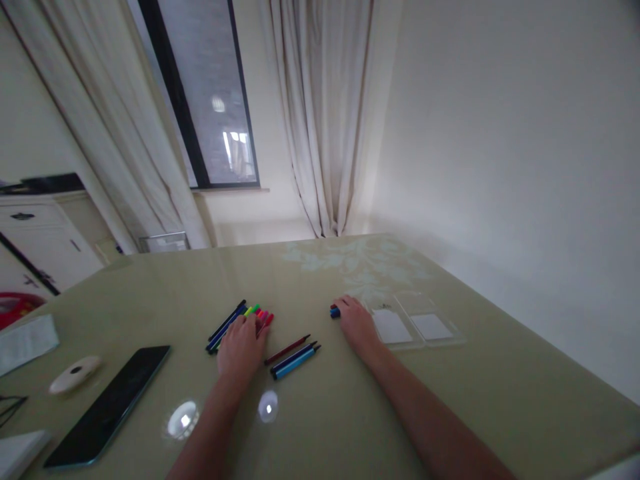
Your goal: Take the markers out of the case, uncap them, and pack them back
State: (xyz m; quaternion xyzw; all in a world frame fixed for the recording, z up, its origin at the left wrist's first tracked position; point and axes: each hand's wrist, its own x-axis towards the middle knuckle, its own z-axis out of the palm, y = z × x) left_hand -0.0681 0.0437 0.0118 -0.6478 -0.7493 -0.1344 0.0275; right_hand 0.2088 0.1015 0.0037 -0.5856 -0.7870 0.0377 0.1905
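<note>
My left hand (pixel 240 343) is closed over a bunch of felt-tip pens (pixel 227 327), its fingers curled at the pink and red ends. Dark blue, black, yellow and green pens show around those fingers. Between my hands lie a dark red pen (pixel 287 350) and two blue pens (pixel 296 360), side by side on the table. My right hand (pixel 356 323) is closed over blue and red felt-tip pen pieces (pixel 335 311); only short ends show, so whole pens or caps I cannot tell. Beside that hand, an open clear plastic case (pixel 417 340) with white paper inserts lies flat.
A black tablet (pixel 110 407) and an oval white object (pixel 75 375) lie on the left of the table (pixel 350 420). A folded pale cloth or paper (pixel 27 343) is at the left edge. A wall (pixel 525 200) borders the right side; curtains (pixel 320 120) hang behind.
</note>
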